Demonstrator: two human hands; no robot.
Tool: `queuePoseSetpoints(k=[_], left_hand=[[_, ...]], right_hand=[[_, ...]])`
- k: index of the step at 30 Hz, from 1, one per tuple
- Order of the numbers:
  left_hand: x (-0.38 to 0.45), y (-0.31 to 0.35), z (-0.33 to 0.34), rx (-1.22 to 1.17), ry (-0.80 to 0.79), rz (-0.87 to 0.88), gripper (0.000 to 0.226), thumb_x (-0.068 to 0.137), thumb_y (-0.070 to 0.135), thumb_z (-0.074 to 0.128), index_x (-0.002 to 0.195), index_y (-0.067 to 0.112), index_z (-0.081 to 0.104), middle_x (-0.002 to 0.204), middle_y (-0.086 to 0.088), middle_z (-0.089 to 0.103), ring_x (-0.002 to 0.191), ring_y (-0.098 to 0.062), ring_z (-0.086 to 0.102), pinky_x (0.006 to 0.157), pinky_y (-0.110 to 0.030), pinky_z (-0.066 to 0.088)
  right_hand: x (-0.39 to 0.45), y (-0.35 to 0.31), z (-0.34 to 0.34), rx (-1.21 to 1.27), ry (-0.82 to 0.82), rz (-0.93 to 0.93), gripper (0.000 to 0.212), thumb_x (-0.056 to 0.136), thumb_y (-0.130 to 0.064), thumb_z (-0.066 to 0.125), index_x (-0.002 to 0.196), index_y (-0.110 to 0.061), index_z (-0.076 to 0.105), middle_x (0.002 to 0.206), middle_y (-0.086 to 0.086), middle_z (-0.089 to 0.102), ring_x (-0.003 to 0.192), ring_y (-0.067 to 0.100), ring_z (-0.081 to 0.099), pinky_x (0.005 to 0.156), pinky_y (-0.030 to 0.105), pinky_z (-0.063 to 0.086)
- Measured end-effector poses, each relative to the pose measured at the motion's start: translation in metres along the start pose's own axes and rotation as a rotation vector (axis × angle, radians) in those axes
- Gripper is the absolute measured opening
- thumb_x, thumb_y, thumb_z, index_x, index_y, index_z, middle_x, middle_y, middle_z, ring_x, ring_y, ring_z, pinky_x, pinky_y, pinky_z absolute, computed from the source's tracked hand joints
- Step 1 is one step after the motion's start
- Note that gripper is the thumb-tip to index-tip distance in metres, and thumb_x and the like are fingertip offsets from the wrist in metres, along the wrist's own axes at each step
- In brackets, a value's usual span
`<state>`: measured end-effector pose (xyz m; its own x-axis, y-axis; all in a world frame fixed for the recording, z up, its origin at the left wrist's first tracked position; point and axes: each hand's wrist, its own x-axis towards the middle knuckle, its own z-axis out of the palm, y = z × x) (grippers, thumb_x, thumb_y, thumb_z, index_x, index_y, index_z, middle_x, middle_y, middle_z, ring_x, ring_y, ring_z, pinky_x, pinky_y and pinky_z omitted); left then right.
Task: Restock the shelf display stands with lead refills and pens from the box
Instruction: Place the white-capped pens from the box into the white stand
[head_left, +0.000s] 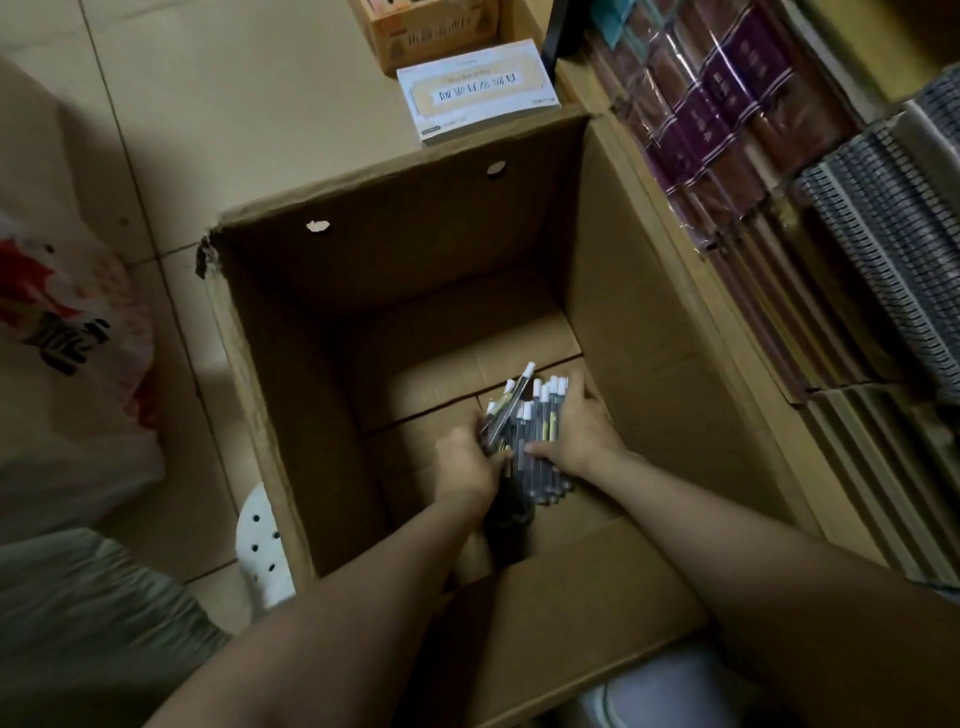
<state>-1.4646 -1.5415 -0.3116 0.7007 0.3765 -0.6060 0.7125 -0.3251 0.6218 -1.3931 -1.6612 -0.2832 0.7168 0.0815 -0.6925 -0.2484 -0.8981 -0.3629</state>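
Observation:
A large open cardboard box (649, 332) stands on the floor below me. At its bottom lies a bunch of dark pens with white caps (535, 415). Both my arms reach down into the box. My left hand (465, 467) grips the left side of the bunch, fingers curled round several pens. My right hand (582, 431) grips the right side, thumb across the barrels and fingers wrapped behind them. The lower ends of the pens are hidden between my hands.
A white flat package (478, 91) and an orange carton (431, 28) lie on the tiled floor beyond the box. Shelves with wrapped notebooks (727, 119) and spiral pads (893, 234) stand on the right. A plastic bag (67, 364) lies at the left, a white shoe (262, 545) by the box.

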Motion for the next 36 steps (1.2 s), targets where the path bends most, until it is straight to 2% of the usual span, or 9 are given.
queuePoseSetpoints(k=[6, 9, 12, 17, 20, 26, 30, 33, 36], left_hand=[[0.01, 0.014, -0.019, 0.047, -0.173, 0.072, 0.055, 0.079, 0.021, 0.079, 0.129, 0.018, 0.057, 0.111, 0.0, 0.065, 0.1, -0.013, 0.061, 0.088, -0.022, 0.046], [0.001, 0.021, -0.03, 0.263, -0.161, 0.074, 0.065, 0.082, 0.022, 0.074, 0.139, 0.021, 0.044, 0.13, -0.007, 0.047, 0.122, -0.024, 0.047, 0.101, -0.032, 0.041], [-0.027, 0.032, -0.04, 0.408, -0.156, 0.069, 0.058, 0.086, 0.022, 0.065, 0.139, 0.018, 0.04, 0.139, -0.011, 0.039, 0.129, -0.028, 0.038, 0.103, -0.035, 0.039], [-0.082, 0.035, -0.038, 0.595, -0.822, -0.042, 0.054, 0.103, 0.04, 0.035, 0.15, 0.013, 0.032, 0.156, -0.011, 0.031, 0.142, -0.025, 0.032, 0.11, -0.025, 0.026], [-0.096, 0.03, -0.03, 0.66, -0.936, -0.08, 0.053, 0.107, 0.034, 0.02, 0.153, 0.006, 0.022, 0.16, -0.013, 0.021, 0.145, -0.026, 0.023, 0.108, -0.023, 0.021], [-0.107, 0.004, -0.02, 0.574, -1.051, -0.231, 0.047, 0.108, 0.021, 0.021, 0.148, -0.001, 0.03, 0.154, -0.019, 0.032, 0.139, -0.029, 0.034, 0.101, -0.025, 0.027], [-0.112, -0.014, -0.003, 0.465, -0.789, -0.162, 0.046, 0.104, 0.032, 0.034, 0.143, 0.008, 0.043, 0.147, -0.015, 0.044, 0.133, -0.029, 0.043, 0.105, -0.026, 0.033], [-0.106, -0.024, 0.003, 0.219, -0.187, -0.033, 0.033, 0.095, 0.019, 0.054, 0.128, 0.014, 0.053, 0.134, -0.009, 0.051, 0.12, -0.024, 0.051, 0.104, -0.03, 0.04], [-0.082, -0.016, -0.006, 0.136, 0.177, -0.041, 0.044, 0.088, 0.01, 0.063, 0.129, 0.017, 0.051, 0.137, -0.006, 0.04, 0.126, -0.023, 0.038, 0.107, -0.031, 0.034]], right_hand=[[-0.002, -0.003, -0.017, 0.006, 0.027, -0.039, 0.098, 0.086, -0.019, 0.073, 0.154, -0.023, 0.002, 0.13, 0.016, 0.057, 0.115, 0.034, 0.059, 0.095, 0.039, 0.048], [-0.013, -0.003, -0.032, -0.156, -0.051, -0.113, 0.088, 0.09, -0.026, 0.068, 0.155, -0.024, 0.009, 0.14, 0.016, 0.05, 0.126, 0.035, 0.051, 0.103, 0.04, 0.043], [-0.035, -0.006, -0.049, -0.424, -0.245, -0.217, 0.074, 0.093, -0.035, 0.063, 0.152, -0.019, 0.024, 0.15, 0.013, 0.038, 0.135, 0.03, 0.042, 0.109, 0.039, 0.038], [-0.08, -0.011, -0.058, -0.808, -0.848, -0.275, 0.064, 0.097, -0.061, 0.035, 0.153, -0.03, 0.026, 0.158, -0.001, 0.029, 0.142, 0.022, 0.032, 0.114, 0.033, 0.025], [-0.089, -0.001, -0.055, -0.924, -0.994, -0.207, 0.061, 0.101, -0.06, 0.021, 0.154, -0.031, 0.025, 0.161, -0.002, 0.024, 0.146, 0.021, 0.023, 0.116, 0.033, 0.015], [-0.09, 0.032, -0.049, -0.821, -1.134, -0.124, 0.057, 0.102, -0.058, 0.019, 0.155, -0.036, 0.016, 0.163, -0.006, 0.015, 0.149, 0.018, 0.013, 0.118, 0.036, 0.006], [-0.083, 0.051, -0.039, -0.656, -0.858, -0.111, 0.062, 0.098, -0.058, 0.037, 0.153, -0.031, 0.024, 0.161, -0.002, 0.021, 0.146, 0.021, 0.023, 0.117, 0.034, 0.018], [-0.074, 0.053, -0.031, -0.371, -0.347, -0.114, 0.061, 0.095, -0.037, 0.057, 0.148, -0.019, 0.032, 0.151, 0.008, 0.034, 0.136, 0.025, 0.039, 0.112, 0.032, 0.033], [-0.056, 0.044, -0.028, -0.191, -0.142, -0.019, 0.06, 0.092, -0.026, 0.064, 0.144, -0.012, 0.035, 0.143, 0.01, 0.045, 0.131, 0.026, 0.044, 0.108, 0.035, 0.036]])
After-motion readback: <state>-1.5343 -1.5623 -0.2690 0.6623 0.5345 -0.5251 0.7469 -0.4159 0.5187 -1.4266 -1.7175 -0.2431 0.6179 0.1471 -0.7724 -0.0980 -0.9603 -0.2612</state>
